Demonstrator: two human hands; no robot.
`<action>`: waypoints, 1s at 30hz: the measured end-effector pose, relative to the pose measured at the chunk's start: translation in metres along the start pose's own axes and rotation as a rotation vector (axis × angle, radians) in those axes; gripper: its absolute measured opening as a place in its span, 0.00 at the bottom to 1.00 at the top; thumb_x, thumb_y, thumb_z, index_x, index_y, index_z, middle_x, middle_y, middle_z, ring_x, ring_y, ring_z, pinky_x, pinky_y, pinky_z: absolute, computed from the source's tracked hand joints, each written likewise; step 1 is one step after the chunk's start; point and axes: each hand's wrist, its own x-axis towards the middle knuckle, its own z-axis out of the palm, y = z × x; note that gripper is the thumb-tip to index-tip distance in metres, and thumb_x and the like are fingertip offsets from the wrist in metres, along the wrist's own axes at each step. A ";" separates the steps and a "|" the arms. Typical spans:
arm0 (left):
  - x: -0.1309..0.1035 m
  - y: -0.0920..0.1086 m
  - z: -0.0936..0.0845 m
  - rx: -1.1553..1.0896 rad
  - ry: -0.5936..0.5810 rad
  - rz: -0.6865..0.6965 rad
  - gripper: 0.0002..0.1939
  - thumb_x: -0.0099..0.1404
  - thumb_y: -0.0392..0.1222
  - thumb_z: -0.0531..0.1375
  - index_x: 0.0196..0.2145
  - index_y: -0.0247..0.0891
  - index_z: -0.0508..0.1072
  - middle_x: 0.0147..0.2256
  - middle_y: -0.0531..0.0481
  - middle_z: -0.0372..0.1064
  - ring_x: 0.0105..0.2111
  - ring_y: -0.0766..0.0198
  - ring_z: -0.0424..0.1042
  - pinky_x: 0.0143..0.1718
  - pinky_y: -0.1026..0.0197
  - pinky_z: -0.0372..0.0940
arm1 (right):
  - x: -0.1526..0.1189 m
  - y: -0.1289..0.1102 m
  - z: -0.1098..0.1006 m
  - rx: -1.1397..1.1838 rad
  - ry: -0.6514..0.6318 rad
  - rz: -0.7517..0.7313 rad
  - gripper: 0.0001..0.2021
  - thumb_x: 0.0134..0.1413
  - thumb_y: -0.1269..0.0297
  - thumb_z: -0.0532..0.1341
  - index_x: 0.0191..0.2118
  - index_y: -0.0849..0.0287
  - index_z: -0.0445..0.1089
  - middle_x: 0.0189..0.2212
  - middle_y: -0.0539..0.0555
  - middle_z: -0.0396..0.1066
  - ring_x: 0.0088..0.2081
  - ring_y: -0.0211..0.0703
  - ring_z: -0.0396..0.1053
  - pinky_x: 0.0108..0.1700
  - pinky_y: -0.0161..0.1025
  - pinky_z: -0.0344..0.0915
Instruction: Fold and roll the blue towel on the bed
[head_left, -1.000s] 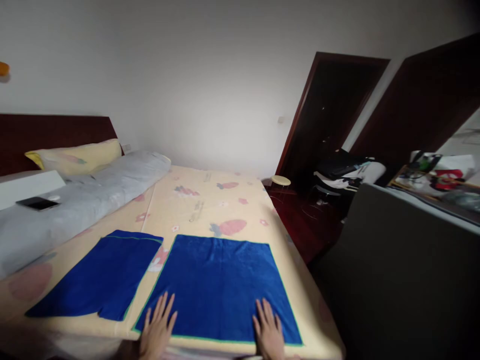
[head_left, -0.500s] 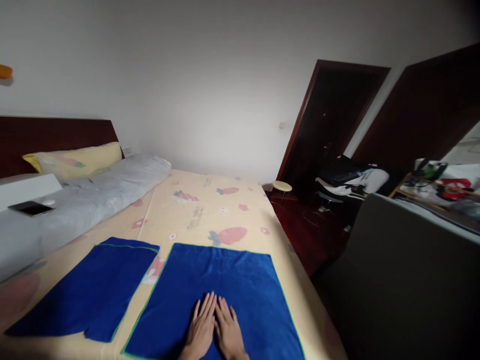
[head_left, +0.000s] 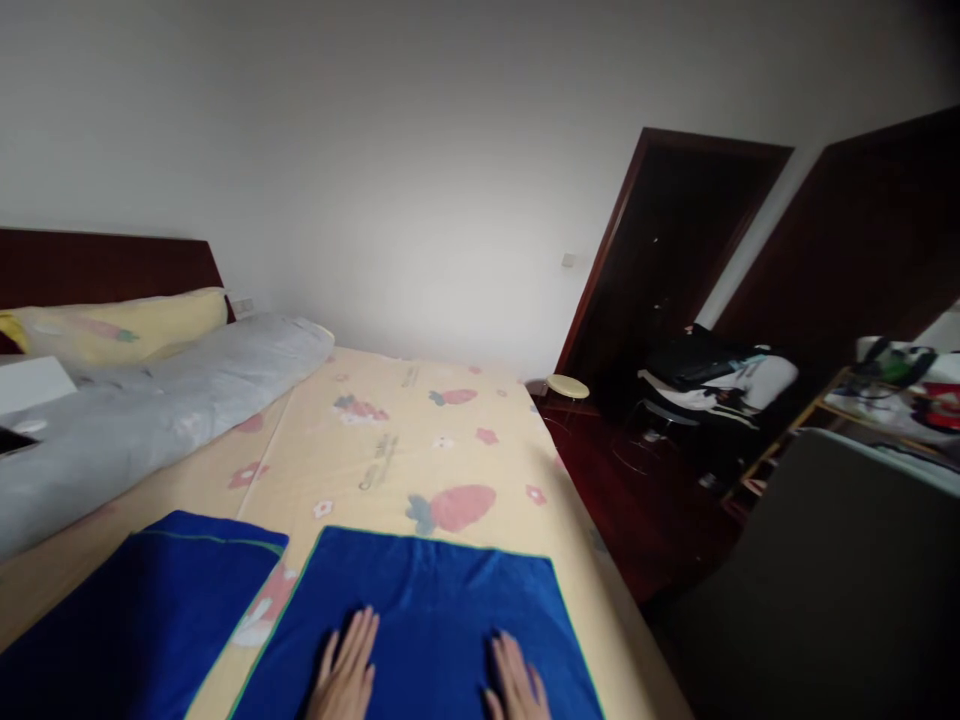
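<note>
At the far left, a yellow pillow (head_left: 150,325) leans by the dark headboard (head_left: 105,270), with a grey quilt (head_left: 180,385) bunched in front. Near left, one blue cloth (head_left: 150,620) with green trim lies on the patterned bed sheet (head_left: 442,440), cut off by the view's edge. Just right of it, a second blue cloth (head_left: 427,610) lies spread at the near side (slightly rippled along its far part). The left hand (head_left: 346,670) is palm down on its left part, fingers extended and slightly apart, gripping nothing. The right hand (head_left: 519,682) is palm down on its right part, fingers also extended, with small gaps. The hands are well apart. Farther right stand a round stool (head_left: 568,386) and a piled chair (head_left: 660,410).
</note>
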 end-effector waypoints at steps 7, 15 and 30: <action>0.116 0.033 0.023 -0.128 -0.190 0.188 0.26 0.73 0.47 0.41 0.66 0.58 0.39 0.67 0.60 0.48 0.65 0.65 0.52 0.64 0.51 0.54 | 0.114 -0.040 0.021 0.143 -0.212 -0.402 0.29 0.63 0.47 0.50 0.67 0.42 0.43 0.65 0.50 0.53 0.64 0.48 0.57 0.61 0.49 0.60; 0.142 -0.110 0.014 0.095 -0.283 -0.380 0.30 0.69 0.56 0.42 0.66 0.49 0.45 0.69 0.53 0.39 0.68 0.58 0.42 0.67 0.40 0.36 | 0.126 0.131 -0.034 -0.081 -0.373 0.312 0.33 0.62 0.42 0.42 0.68 0.50 0.42 0.69 0.50 0.42 0.69 0.46 0.39 0.68 0.57 0.41; 0.167 0.010 0.044 -0.119 -0.243 -0.074 0.26 0.71 0.51 0.40 0.66 0.53 0.46 0.68 0.53 0.45 0.67 0.59 0.48 0.65 0.44 0.47 | 0.158 -0.016 0.027 0.094 -0.212 -0.006 0.25 0.65 0.47 0.45 0.65 0.42 0.48 0.66 0.49 0.50 0.66 0.48 0.51 0.65 0.56 0.53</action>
